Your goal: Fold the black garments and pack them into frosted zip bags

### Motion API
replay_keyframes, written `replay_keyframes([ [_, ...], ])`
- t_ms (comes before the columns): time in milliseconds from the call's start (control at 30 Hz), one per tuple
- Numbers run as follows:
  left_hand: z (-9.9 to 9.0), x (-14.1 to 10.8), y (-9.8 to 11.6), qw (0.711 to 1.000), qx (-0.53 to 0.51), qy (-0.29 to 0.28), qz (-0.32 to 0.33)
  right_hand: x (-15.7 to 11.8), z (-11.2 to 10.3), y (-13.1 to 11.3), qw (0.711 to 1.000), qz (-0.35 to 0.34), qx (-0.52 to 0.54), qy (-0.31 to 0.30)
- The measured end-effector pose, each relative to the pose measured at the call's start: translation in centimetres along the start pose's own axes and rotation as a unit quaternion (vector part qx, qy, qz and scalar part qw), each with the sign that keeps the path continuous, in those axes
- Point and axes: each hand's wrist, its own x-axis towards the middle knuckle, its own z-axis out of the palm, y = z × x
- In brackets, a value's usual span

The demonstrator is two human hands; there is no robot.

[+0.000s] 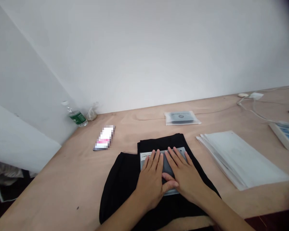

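Observation:
A black folded cloth garment [120, 187] lies on the plywood table [50, 189], with a grey rectangular sheet or packet [167, 168] on top of it. My left hand [150, 183] and my right hand [185, 175] both rest flat on that grey piece, fingers spread. They cover most of it. My left thumb reaches across towards my right hand. Neither hand visibly grips anything.
A stack of white plastic sleeves [240, 160] lies to the right, and a grey packet in clear wrap [180, 117] lies farther back. A pixelated flat object [104, 138], a water bottle [76, 117] and a white device with cables [285, 134] also stand on the table.

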Motion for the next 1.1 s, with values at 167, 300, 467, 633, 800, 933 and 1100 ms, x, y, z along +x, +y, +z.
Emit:
replay_keyframes([
  [167, 0.2, -0.4, -0.3, 1.000, -0.020, -0.008, -0.015, -0.2, 0.4, 0.5, 1.000, 0.010, -0.006, -0.019],
  [300, 0.0, -0.3, -0.3, 0.999, -0.023, -0.018, -0.019, -0.2, 0.8, 0.4, 1.000, 0.023, -0.005, -0.014],
  [467, 0.0, -0.4, -0.5, 0.998, -0.035, -0.047, -0.034, -0.2, 0.8, 0.2, 0.998, 0.054, -0.006, -0.012],
  [633, 0.2, -0.5, -0.7, 0.996, -0.042, -0.063, -0.051, -0.3, 1.1, 0.2, 0.998, 0.064, -0.014, -0.008],
  [800, 0.0, -0.7, -0.5, 0.993, -0.052, -0.084, -0.069, -0.3, 1.5, 0.1, 0.997, 0.071, -0.021, -0.005],
  [933, -0.7, -0.5, -0.2, 0.989, -0.077, -0.096, -0.085, -0.2, 0.9, 0.0, 0.997, 0.076, -0.019, -0.017],
  [1100, -2.7, 0.4, -2.0, 0.974, -0.172, -0.099, -0.108, -1.5, -1.6, 0.2, 0.999, -0.038, 0.009, -0.026],
])
